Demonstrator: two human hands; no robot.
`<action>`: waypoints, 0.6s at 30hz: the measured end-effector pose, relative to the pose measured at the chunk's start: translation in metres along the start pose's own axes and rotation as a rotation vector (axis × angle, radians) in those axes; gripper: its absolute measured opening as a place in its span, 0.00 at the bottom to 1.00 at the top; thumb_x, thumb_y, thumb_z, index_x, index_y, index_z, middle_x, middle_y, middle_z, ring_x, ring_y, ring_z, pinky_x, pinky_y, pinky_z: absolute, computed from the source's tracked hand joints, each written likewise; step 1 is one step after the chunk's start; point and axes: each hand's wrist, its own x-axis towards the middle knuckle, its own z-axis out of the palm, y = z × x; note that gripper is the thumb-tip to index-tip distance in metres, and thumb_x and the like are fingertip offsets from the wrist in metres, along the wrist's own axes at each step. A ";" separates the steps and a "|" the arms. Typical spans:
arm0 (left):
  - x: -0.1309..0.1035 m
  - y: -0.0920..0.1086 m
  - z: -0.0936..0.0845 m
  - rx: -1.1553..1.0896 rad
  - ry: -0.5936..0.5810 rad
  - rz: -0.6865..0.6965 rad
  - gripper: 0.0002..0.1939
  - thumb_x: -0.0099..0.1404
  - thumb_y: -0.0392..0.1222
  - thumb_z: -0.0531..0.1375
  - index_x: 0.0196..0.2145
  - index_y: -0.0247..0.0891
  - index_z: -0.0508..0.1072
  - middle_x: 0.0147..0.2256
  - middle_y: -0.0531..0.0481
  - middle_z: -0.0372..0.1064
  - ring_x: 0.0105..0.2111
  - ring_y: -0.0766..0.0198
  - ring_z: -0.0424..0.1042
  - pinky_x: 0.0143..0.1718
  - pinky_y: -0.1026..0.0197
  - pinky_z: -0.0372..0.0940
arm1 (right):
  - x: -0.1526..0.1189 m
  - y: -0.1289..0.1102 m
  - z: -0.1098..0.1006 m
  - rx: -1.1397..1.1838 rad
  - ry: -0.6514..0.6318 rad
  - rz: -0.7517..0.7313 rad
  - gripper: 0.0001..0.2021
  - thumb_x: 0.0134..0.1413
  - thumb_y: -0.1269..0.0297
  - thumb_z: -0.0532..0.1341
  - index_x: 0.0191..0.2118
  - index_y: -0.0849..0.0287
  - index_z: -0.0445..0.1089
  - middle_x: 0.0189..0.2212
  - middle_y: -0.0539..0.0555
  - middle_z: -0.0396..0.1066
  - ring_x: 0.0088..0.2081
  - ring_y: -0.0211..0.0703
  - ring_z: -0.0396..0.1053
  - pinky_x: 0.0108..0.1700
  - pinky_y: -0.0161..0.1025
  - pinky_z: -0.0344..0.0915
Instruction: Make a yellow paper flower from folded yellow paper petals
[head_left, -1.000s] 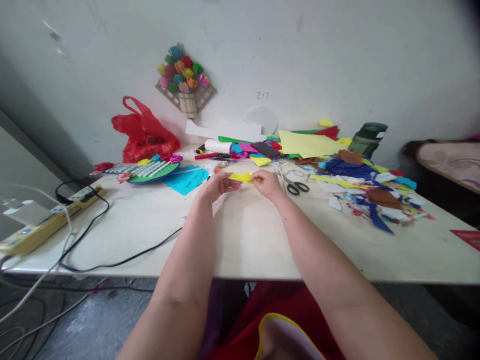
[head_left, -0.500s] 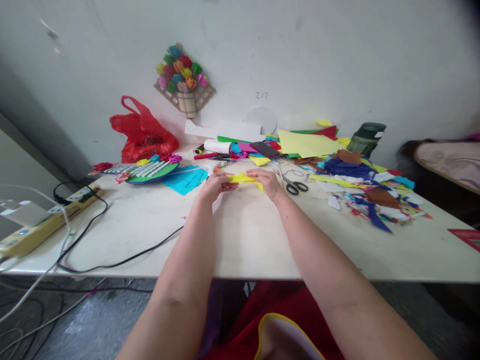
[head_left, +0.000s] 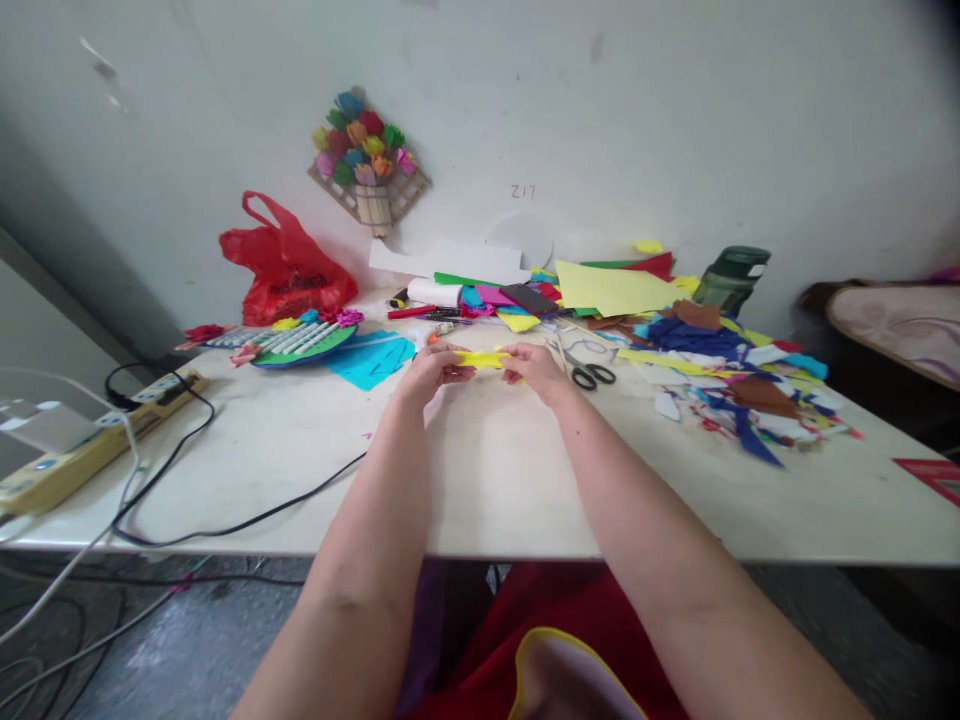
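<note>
A narrow strip of yellow paper (head_left: 481, 359) stretches between my two hands, just above the white table. My left hand (head_left: 441, 368) pinches its left end. Fingers of my right hand (head_left: 531, 366) are closed on the other end, and they hide part of it. Black-handled scissors (head_left: 592, 375) lie on the table right beside my right hand. To the left of my left hand is a sheet of blue paper (head_left: 371, 360).
Coloured paper scraps (head_left: 757, 395) are heaped on the right, near a green bottle (head_left: 731, 280). At the left stand a red plastic bag (head_left: 289, 270) and a round green piece (head_left: 304, 345) with white rolls. A power strip (head_left: 97, 450) trails cables over the table's left side.
The yellow paper looks narrower and straighter between my hands. Its flap that hung by my right hand no longer shows, and the right fingers have curled more around it.
</note>
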 end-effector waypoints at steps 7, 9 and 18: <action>-0.004 0.003 0.003 -0.010 -0.029 -0.003 0.11 0.49 0.34 0.60 0.34 0.31 0.71 0.24 0.43 0.73 0.24 0.62 0.74 0.33 0.59 0.70 | 0.002 0.002 0.000 0.023 0.023 -0.015 0.08 0.33 0.67 0.68 0.23 0.61 0.69 0.12 0.45 0.65 0.14 0.30 0.59 0.17 0.29 0.61; -0.004 0.004 0.003 -0.017 -0.063 0.005 0.12 0.49 0.35 0.60 0.35 0.31 0.72 0.24 0.43 0.74 0.25 0.62 0.74 0.33 0.59 0.70 | 0.002 0.002 0.000 0.038 0.017 -0.018 0.09 0.32 0.65 0.69 0.22 0.61 0.69 0.12 0.45 0.64 0.14 0.30 0.58 0.16 0.29 0.60; -0.006 0.004 0.006 0.018 -0.040 0.007 0.14 0.48 0.35 0.63 0.35 0.31 0.72 0.23 0.46 0.73 0.22 0.64 0.73 0.31 0.61 0.69 | -0.002 -0.002 0.003 0.054 -0.010 0.015 0.09 0.33 0.66 0.69 0.21 0.62 0.68 0.13 0.45 0.65 0.14 0.29 0.58 0.16 0.29 0.59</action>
